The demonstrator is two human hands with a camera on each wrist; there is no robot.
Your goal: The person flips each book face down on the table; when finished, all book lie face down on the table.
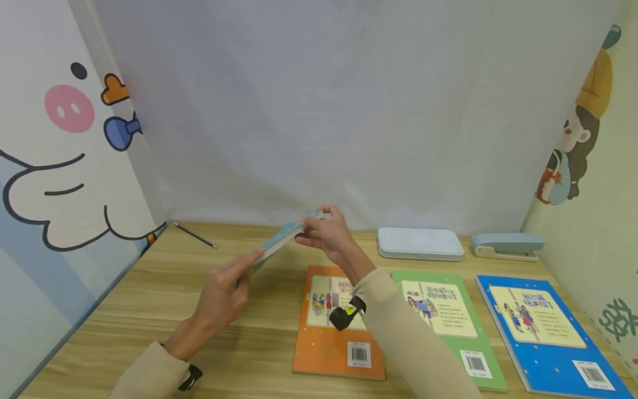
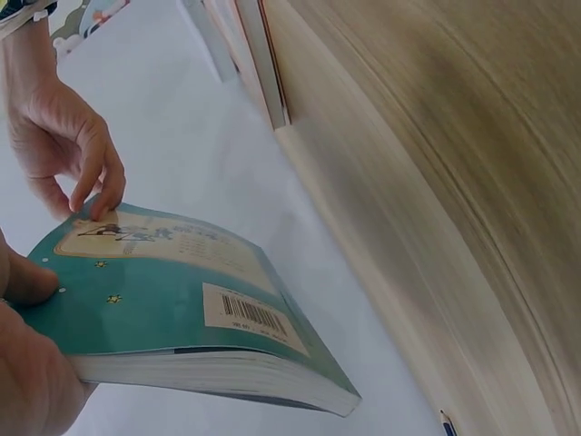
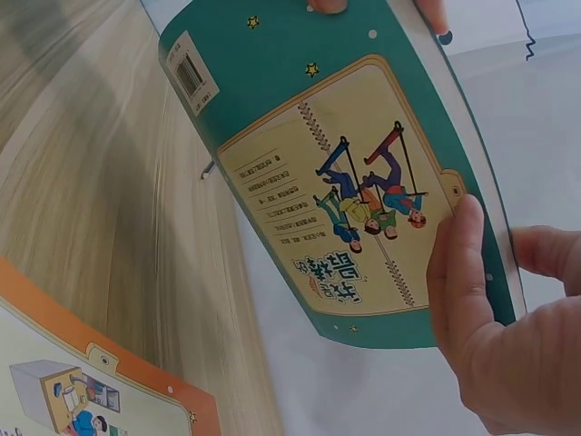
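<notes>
Status: teal book lifted off table, both hands gripping — left hand near edge, right hand far edge. Orange book, green book, blue book already flat in row; teal book not yet placed.

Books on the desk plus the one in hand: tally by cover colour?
Teal book, held above the desk by left hand and right hand: 1
Orange book: 1
Green book: 1
Blue book: 1
Total: 4 books

wooden table under three books, stapler
</notes>
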